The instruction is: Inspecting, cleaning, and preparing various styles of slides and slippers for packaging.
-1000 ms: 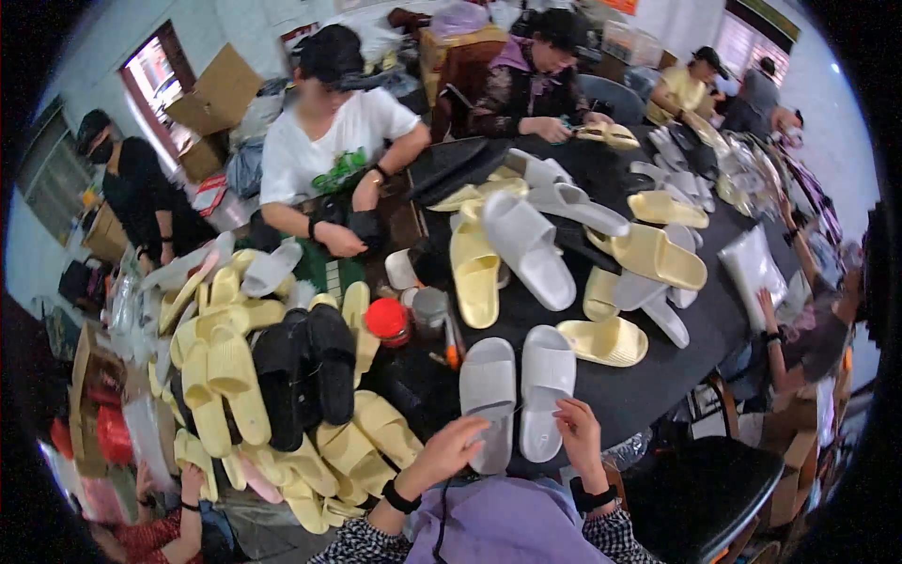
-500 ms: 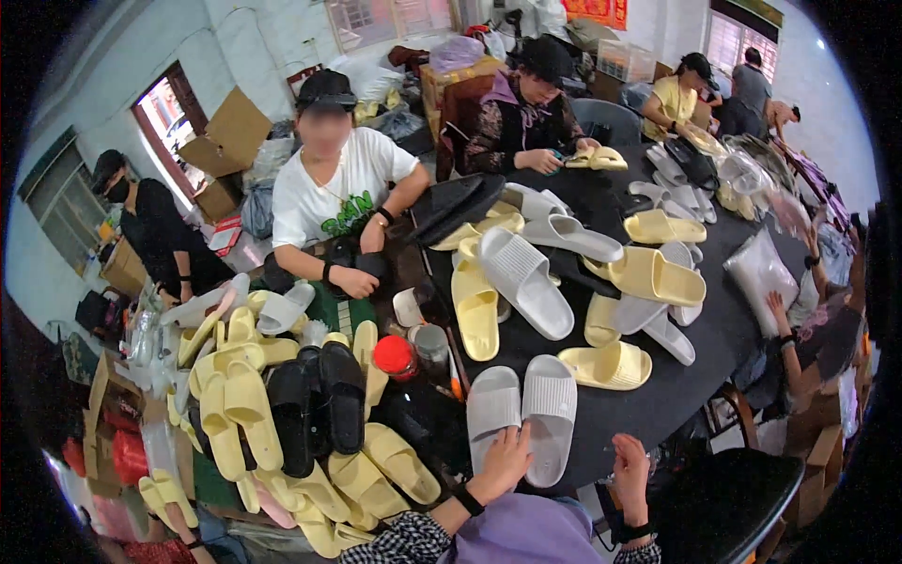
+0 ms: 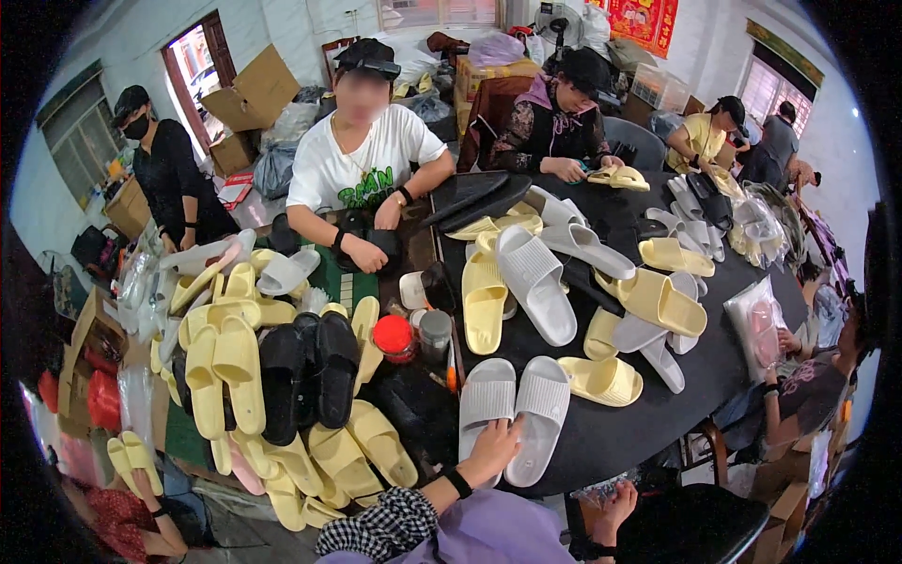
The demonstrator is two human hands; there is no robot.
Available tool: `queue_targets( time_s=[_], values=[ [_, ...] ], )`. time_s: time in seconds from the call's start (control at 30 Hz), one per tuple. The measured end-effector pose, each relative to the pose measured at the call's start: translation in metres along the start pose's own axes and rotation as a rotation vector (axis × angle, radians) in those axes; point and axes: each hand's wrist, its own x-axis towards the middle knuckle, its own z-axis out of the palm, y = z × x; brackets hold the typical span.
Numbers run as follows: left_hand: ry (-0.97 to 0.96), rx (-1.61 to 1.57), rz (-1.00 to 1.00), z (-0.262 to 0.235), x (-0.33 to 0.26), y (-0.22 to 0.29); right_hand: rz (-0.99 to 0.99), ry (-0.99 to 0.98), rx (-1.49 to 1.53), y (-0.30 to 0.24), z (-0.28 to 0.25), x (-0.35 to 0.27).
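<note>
A pair of light grey ribbed slippers stands side by side at the table's near edge, the left slipper (image 3: 487, 387) and the right slipper (image 3: 542, 393) with toes toward me. My left hand (image 3: 490, 449) lies over their near ends, its fingers stretched out and touching the footbeds near the gap between them. Lower down, beyond the table's edge, my right hand (image 3: 615, 512) has loosely bent fingers with nothing visible in them. Close beside those fingers lies a clear plastic bag (image 3: 592, 493) holding small pieces that I cannot make out.
Yellow slippers (image 3: 237, 371) and black slippers (image 3: 335, 371) pile up at left. A red-lidded jar (image 3: 394, 338) and a grey-lidded jar (image 3: 435, 335) stand mid-table. More grey and yellow slippers (image 3: 658, 301) spread farther right. A co-worker in white (image 3: 371, 164) sits opposite; others work around.
My view has shifted slightly. My left hand has slid from the left grey slipper toward the gap between the two. My right hand has dropped lower, beside the plastic bag.
</note>
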Motion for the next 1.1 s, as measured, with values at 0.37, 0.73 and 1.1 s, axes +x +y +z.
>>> queue_targets(
  time_s=[0.37,0.73,1.1],
  values=[
    [-0.014,0.006,-0.035,-0.008,-0.005,0.004,0.468,-0.019,0.227,0.064,-0.041,0.046],
    [-0.006,0.029,-0.005,-0.004,-0.002,0.005,0.675,-0.166,0.240,0.058,-0.028,0.064],
    [0.056,0.030,-0.041,0.013,-0.010,-0.001,0.184,-0.657,-0.055,0.094,-0.063,0.064]
  ],
)
